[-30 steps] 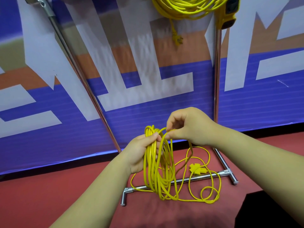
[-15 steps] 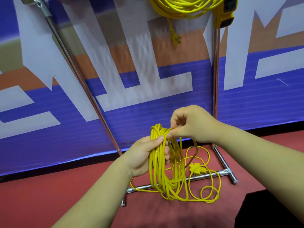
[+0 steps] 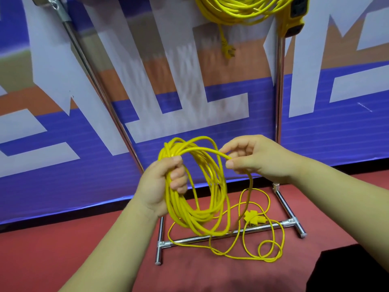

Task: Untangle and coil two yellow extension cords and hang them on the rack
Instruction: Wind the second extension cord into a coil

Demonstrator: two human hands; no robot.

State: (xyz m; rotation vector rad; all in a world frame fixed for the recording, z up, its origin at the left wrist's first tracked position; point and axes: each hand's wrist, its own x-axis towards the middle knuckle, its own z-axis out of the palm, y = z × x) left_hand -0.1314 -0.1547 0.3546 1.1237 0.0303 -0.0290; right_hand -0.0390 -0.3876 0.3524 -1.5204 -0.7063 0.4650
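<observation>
Fingers (image 3: 177, 175) of the left hand (image 3: 160, 186) were curled tightly round one side of the coiled yellow extension cord (image 3: 202, 216). Its loops hung below the fist as a tall oval, with the long axis near upright and slightly tilted. Fingers (image 3: 230, 164) of the right hand (image 3: 261, 159) were closed in a pinch on a single strand arching over from the top of the coil. The hands were held near each other but apart, with the open coil between them. From the pinch the strand dropped to the loose yellow tail (image 3: 270, 252), which lay in slack loops on the red floor (image 3: 63, 260) across the chrome tubular rack base (image 3: 159, 252), beside the yellow plug block (image 3: 251, 218). The pinched loop was judged to need carrying leftward into the left fist. A second yellow cord bundle (image 3: 237, 11) was seen hanging at the upper edge of the view.
</observation>
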